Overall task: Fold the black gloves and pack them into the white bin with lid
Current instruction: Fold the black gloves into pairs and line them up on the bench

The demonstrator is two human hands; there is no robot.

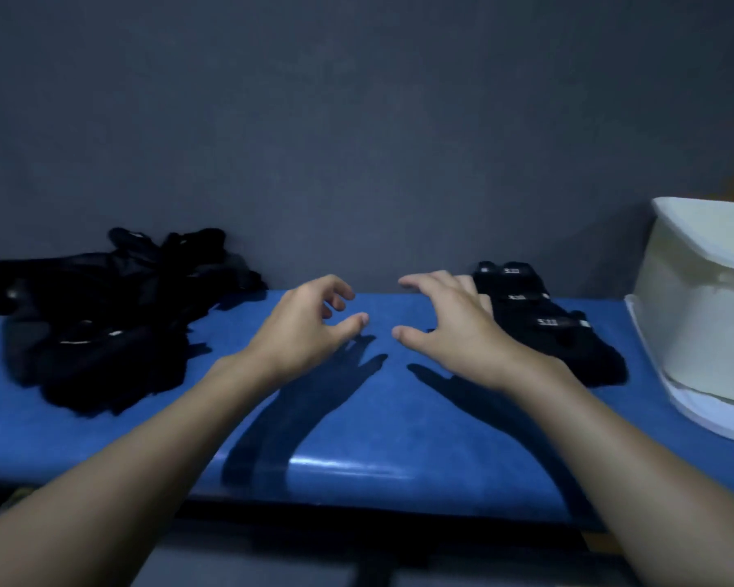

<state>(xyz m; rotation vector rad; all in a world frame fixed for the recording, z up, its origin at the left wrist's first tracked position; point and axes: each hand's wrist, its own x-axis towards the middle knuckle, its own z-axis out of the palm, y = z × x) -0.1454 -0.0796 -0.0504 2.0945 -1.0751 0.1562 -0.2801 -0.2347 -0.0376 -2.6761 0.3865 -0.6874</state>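
A loose heap of black gloves (102,315) lies at the left of the blue table (357,438), against the wall. At the right, a neater row of folded black gloves (543,324) with small white labels rests on the table. The white bin (695,315) stands at the far right edge, its lid tilted up. My left hand (310,328) and my right hand (446,324) hover over the middle of the table, fingers curled and apart, holding nothing. My right hand's fingers reach beside the folded gloves; whether they touch is unclear.
A dark grey wall (357,141) runs right behind the table. The table's front edge (357,502) is close to me. Shadows of both hands fall on the blue surface between the two glove piles.
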